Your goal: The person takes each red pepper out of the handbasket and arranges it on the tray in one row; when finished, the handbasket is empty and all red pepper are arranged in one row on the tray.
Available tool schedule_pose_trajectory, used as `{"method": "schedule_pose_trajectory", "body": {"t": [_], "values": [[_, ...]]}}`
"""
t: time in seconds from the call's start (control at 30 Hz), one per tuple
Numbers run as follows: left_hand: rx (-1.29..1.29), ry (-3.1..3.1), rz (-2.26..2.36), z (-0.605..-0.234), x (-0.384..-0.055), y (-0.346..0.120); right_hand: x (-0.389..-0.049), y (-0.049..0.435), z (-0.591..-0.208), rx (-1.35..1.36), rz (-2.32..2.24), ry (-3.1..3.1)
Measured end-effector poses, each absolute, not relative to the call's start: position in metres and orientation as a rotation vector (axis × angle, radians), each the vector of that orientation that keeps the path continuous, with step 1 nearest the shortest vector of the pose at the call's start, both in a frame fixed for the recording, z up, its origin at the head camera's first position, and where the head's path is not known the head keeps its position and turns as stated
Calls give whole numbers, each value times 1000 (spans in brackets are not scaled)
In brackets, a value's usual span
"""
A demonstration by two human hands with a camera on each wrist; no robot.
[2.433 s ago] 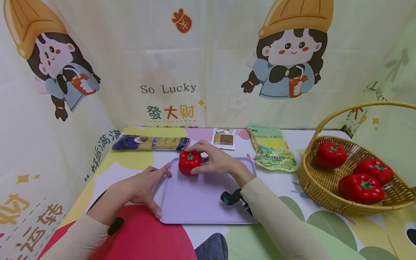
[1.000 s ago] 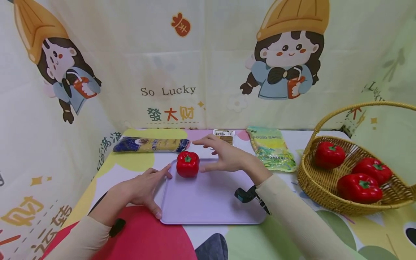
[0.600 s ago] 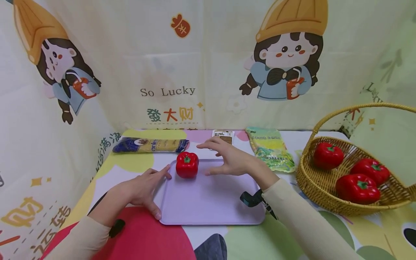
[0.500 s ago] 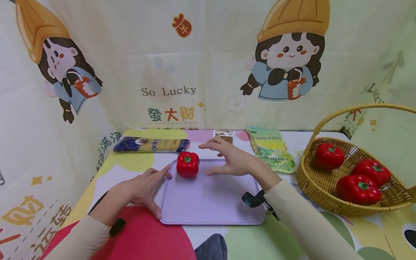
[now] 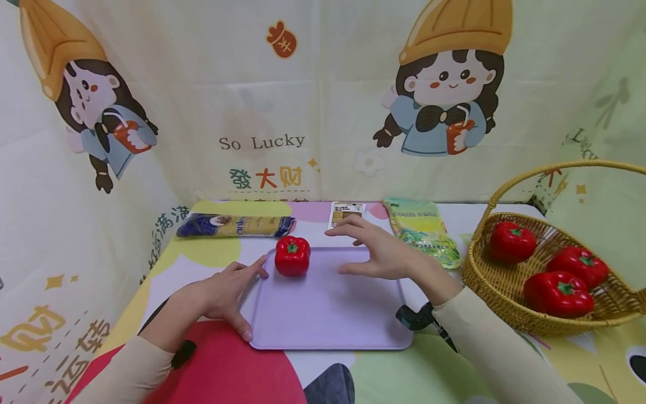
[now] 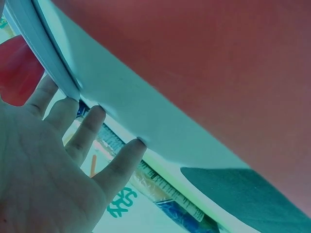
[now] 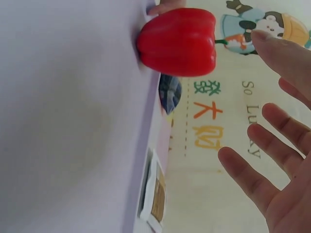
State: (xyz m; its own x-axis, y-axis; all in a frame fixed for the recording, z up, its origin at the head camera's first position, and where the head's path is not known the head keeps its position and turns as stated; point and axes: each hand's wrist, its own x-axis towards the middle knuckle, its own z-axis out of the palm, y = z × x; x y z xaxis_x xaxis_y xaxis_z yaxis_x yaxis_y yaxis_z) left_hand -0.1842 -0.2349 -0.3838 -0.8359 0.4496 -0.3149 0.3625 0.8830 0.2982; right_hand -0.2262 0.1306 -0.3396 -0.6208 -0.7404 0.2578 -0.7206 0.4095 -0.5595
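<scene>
Loosely curved right hand [image 5: 381, 252], above tray [image 5: 323, 317]

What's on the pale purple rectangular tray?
A shiny red bell pepper sits on the tray, near the far left corner. The right hand hides the far right corner; I can't see under the pepper.

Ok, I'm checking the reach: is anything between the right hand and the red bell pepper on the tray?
Nothing visible: only open space over the lavender tray separates the right hand from the red bell pepper.

head: forward, downward; wrists: near (tilted); head, right wrist share tray [image 5: 328, 314]
</scene>
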Motion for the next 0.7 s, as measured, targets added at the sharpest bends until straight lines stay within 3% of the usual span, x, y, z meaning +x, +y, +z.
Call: {"method": "schedule_pose_trajectory", "body": {"t": [0.7], "values": [[557,2661,325,-385,-186,-237,-218,202,-320,-1303,-977,2842]]}}
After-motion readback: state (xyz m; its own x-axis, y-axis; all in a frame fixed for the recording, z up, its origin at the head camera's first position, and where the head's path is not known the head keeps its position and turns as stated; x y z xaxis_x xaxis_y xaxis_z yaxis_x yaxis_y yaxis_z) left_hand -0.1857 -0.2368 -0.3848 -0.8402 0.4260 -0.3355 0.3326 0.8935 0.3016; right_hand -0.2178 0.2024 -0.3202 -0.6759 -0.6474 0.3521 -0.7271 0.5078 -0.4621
